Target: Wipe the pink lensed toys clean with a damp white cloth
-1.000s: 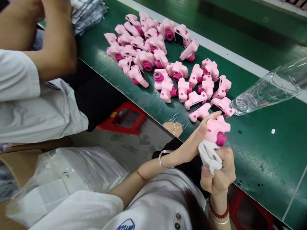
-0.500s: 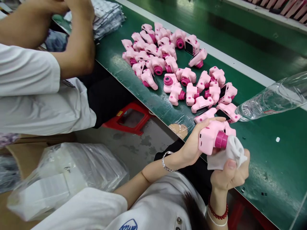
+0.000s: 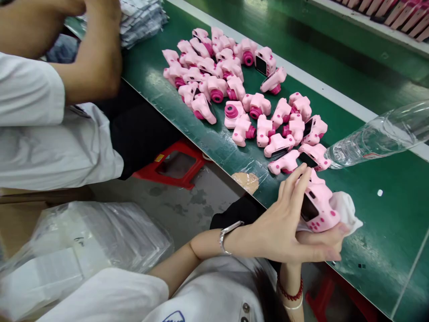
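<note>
A pink toy camera [image 3: 322,203], its dark screen and magenta buttons facing up, rests in my right hand [image 3: 323,237] over the table's near edge. My right hand is closed around its underside with a white cloth [image 3: 346,210] bunched against it. My left hand [image 3: 281,223] is open at the camera's left side, fingers stretched along its upper edge and thumb spread below. Whether those fingertips press on the camera is hard to tell. Several more pink toy cameras [image 3: 256,105] lie on the green table [image 3: 375,197] beyond my hands.
A clear plastic bottle [image 3: 375,134] stands on the right. A co-worker's arm [image 3: 90,67] is at the left, near stacked plastic-wrapped packets [image 3: 142,22]. Below are a red stool [image 3: 172,174] and a bag of white items [image 3: 100,241]. Pink pieces [image 3: 395,13] line the far rack.
The toy camera has turned from showing its magenta lens to showing its screen side. My left hand has let go and opened; my right hand with the cloth now supports the camera from below.
</note>
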`<control>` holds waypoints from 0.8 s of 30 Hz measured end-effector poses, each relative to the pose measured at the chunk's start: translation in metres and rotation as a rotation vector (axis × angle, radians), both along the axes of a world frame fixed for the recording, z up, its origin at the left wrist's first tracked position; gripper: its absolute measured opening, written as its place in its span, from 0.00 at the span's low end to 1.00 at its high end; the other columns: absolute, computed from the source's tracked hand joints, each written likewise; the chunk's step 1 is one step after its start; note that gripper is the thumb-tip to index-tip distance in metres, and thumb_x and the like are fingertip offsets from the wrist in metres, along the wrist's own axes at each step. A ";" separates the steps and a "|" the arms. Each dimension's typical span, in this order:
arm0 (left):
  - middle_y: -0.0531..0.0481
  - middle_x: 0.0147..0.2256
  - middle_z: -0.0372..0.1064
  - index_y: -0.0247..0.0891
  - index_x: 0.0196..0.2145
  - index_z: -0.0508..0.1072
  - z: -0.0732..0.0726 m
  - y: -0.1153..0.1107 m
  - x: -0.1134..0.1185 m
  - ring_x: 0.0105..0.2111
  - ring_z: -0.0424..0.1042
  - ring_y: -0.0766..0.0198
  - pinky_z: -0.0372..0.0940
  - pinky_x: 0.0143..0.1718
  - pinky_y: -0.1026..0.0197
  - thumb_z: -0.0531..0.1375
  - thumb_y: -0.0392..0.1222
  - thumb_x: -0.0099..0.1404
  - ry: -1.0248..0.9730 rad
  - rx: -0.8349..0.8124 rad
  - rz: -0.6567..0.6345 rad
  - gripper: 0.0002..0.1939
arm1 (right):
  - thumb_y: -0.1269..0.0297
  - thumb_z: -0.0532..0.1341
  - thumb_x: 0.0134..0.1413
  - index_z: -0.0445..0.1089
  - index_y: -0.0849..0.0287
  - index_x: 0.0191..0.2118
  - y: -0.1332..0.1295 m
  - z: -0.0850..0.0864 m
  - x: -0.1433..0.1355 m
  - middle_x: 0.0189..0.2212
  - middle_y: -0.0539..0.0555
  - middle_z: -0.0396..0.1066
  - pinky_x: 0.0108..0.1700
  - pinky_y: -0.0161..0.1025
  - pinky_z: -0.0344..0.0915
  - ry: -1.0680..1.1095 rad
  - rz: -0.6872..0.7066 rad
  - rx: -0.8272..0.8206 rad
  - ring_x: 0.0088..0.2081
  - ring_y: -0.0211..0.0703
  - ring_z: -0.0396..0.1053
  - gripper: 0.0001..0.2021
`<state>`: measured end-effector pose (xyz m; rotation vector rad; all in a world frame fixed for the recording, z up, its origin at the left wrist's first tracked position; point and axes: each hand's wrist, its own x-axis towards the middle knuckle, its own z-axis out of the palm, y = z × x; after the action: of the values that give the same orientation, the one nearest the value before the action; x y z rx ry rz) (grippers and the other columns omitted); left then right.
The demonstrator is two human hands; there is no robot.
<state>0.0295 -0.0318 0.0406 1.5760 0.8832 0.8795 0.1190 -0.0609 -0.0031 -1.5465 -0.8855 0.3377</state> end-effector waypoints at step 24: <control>0.42 0.64 0.71 0.44 0.68 0.68 -0.011 0.016 -0.027 0.64 0.72 0.51 0.67 0.66 0.53 0.75 0.42 0.58 -0.142 0.124 -0.091 0.42 | 0.48 0.52 0.72 0.67 0.54 0.34 0.015 0.021 0.052 0.23 0.45 0.56 0.24 0.36 0.56 0.258 0.005 0.232 0.22 0.37 0.54 0.19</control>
<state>0.0029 -0.0155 0.0293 1.6252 0.6623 0.9836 0.1705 -0.0461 0.0178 -1.2548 -0.6999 0.4136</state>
